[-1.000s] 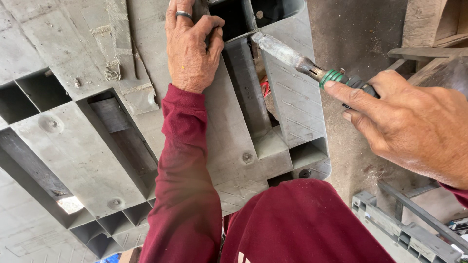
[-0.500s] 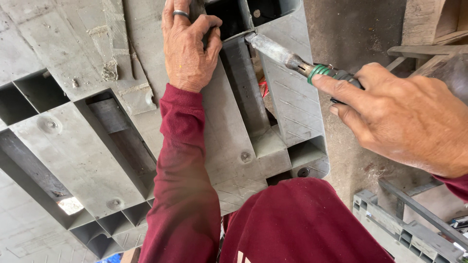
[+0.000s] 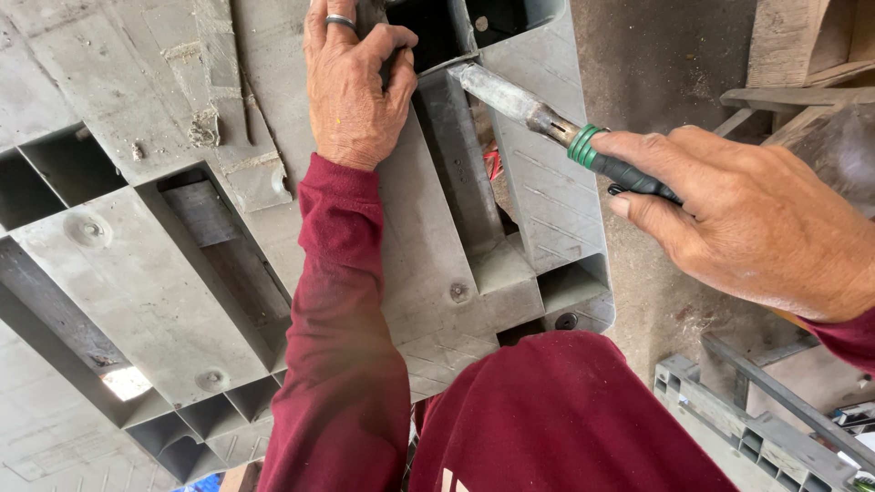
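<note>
A big grey plastic pallet (image 3: 137,273) fills the left of the view, dusty and ribbed, with deep rectangular pockets and a few round bosses. Some crusted dirt clings near its upper part.

Moving right, the left hand (image 3: 354,87), a ring on one finger and a dark red sleeve behind it, lies on the pallet's top section. Its palm is flat on the plastic and its fingers curl over the edge of a dark opening, gripping that edge and steadying the piece.

Just right of it a grey rib (image 3: 456,173) runs between two openings, and the metal end of a hand tool (image 3: 547,117) points at the top of that rib, right at the rim of the opening. I cannot tell whether the tip touches the plastic.

Further right, the right hand (image 3: 747,228) is wrapped around the tool's black grip, below its green collar, fingers closed firmly.

By my reading, the work stands at bringing the tool's tip to the rib while the other hand braces the pallet. The next move seems to call for a steady aim at the rim, with the tip kept clear of the bracing fingers close by.

At the lower right, on the concrete floor (image 3: 656,55), lies part of another grey plastic frame (image 3: 756,437).
</note>
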